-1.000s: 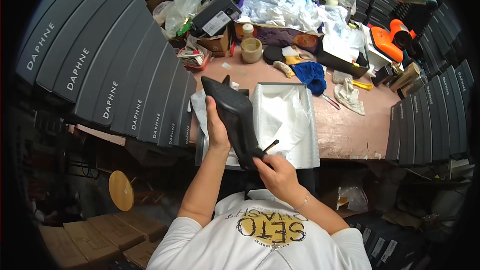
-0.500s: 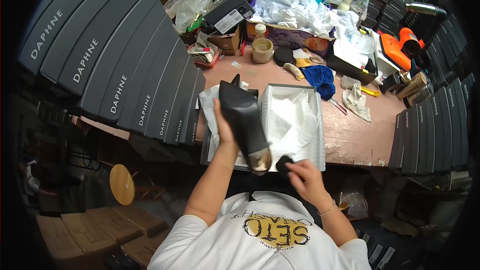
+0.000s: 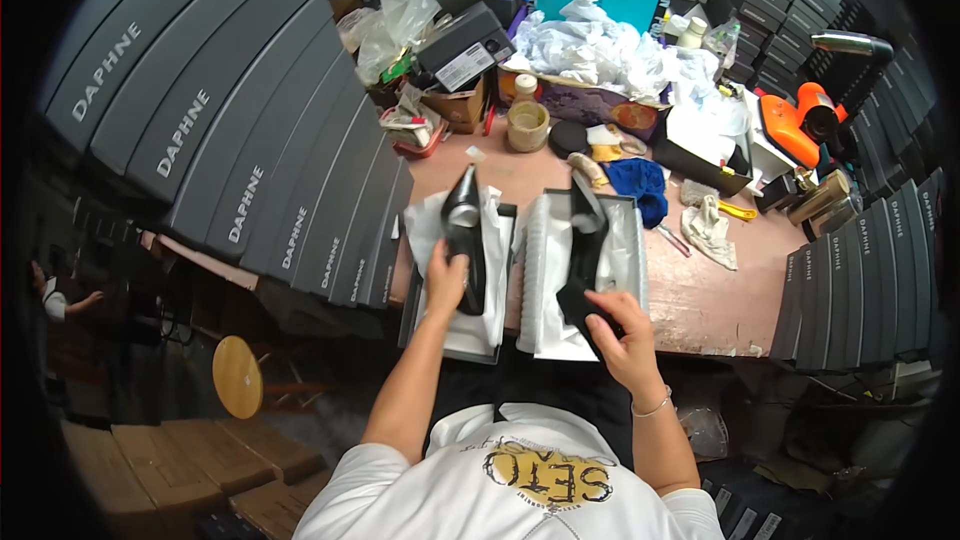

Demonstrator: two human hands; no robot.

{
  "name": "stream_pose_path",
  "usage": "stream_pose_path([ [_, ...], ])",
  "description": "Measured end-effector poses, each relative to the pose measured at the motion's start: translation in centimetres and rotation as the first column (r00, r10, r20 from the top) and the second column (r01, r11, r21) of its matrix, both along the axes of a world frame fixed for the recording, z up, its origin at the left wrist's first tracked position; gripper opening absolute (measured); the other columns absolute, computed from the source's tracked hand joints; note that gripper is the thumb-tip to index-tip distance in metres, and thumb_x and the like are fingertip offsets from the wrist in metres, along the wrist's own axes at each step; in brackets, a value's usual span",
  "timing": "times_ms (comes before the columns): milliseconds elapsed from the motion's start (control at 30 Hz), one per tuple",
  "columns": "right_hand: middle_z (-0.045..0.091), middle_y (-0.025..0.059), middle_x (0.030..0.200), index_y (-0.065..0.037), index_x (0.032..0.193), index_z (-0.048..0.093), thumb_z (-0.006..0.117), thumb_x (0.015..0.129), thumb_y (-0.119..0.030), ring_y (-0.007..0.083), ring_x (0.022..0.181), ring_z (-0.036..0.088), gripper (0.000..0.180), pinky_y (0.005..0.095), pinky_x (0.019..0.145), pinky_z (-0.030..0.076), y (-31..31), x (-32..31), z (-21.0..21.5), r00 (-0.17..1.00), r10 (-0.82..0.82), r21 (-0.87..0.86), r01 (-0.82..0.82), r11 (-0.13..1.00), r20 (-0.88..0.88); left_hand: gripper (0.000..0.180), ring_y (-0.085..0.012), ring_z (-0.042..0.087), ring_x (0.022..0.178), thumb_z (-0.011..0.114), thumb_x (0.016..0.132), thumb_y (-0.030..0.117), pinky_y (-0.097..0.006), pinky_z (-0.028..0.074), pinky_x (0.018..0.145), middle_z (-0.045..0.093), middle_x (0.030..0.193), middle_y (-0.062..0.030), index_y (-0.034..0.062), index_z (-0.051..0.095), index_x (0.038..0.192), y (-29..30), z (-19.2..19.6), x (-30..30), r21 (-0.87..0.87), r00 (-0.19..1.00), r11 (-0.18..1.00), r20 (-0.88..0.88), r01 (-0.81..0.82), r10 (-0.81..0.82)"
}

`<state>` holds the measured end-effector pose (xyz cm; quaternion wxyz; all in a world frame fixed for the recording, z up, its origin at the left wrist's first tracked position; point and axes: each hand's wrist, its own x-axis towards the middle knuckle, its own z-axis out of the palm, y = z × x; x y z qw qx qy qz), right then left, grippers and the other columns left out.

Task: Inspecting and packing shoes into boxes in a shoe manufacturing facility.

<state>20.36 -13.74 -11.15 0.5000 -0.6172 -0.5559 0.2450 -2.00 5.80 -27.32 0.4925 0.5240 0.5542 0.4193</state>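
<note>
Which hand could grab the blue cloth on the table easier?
The right hand, probably. The blue cloth lies on the table's right side, just past the shoe it holds. The left hand is further away, holding the other shoe.

You have a glossy black shoe (image 3: 466, 240) on white tissue paper (image 3: 490, 270), a second black shoe (image 3: 585, 250) on more white paper. Your bench (image 3: 700, 290) is pinkish brown. Far right lie a blue cloth (image 3: 640, 185) and an orange tool (image 3: 790, 125); dark grey boxes (image 3: 250, 140) stand left.
</note>
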Motion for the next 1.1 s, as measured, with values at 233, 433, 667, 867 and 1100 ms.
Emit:
stream_pose_path([
  [233,0.058,0.0173,0.106,-0.003,0.116,0.061,0.064,0.085,-0.013,0.0342,0.097,0.059,0.032,0.0375,0.084,0.048,16.1,8.0,-1.5,0.886,-0.208,0.218,0.126,0.968,0.413,0.034,-0.0169,0.057,0.111,0.044,0.095,0.01,-0.03,0.044,0.097,0.058,0.122,-0.0096,-0.001,0.051,0.127,-2.3,7.7,-4.4,-0.212,0.805,0.946,0.587,0.247,-0.079],
  [433,0.059,0.0143,0.109,-0.01,0.116,0.064,0.066,0.084,-0.022,0.0335,0.098,0.058,0.034,0.0437,0.082,0.047,29.6,14.5,-12.1,0.621,-0.237,0.138,0.204,0.969,0.747,0.03,-0.0155,0.063,0.083,0.053,0.096,0.024,-0.028,0.052,0.072,0.061,0.104,-0.0099,0.0003,0.056,0.113,-2.0,7.3,-2.9,-0.418,0.747,0.703,0.618,0.575,-0.244],
  [667,0.062,0.0128,0.103,-0.009,0.116,0.063,0.063,0.085,-0.018,0.035,0.095,0.059,0.032,0.0452,0.08,0.047,30.8,12.9,-12.7,0.725,-0.119,0.021,0.143,0.989,0.679,0.038,-0.0151,0.059,0.053,0.053,0.092,0.039,-0.021,0.047,0.051,0.054,0.076,-0.0129,0.0032,0.048,0.081,-2.3,7.7,-0.2,-0.09,0.133,0.411,0.988,0.907,-0.077],
  [867,0.064,0.0082,0.088,-0.009,0.099,0.065,0.065,0.083,-0.016,0.0234,0.074,0.063,0.018,0.035,0.064,0.05,13.4,-0.7,-2.0,0.803,0.453,0.121,-0.531,0.838,0.388,0.038,-0.017,0.06,0.054,0.052,0.093,0.038,-0.025,0.049,0.056,0.057,0.076,-0.0149,0.0012,0.052,0.083,-4.9,4.7,1.0,-0.132,0.186,0.311,0.971,0.941,-0.15],
  [1100,0.058,0.0074,0.076,-0.012,0.085,0.063,0.067,0.077,-0.013,0.0269,0.068,0.061,0.01,0.039,0.057,0.049,9.2,-4.8,0.2,0.889,0.248,0.116,-0.313,0.943,0.385,0.038,-0.0175,0.059,0.051,0.057,0.088,0.036,-0.026,0.05,0.053,0.058,0.068,-0.0159,-0.0004,0.055,0.075,-10.4,5.3,0.8,-0.121,0.129,0.051,0.964,0.991,-0.233],
])
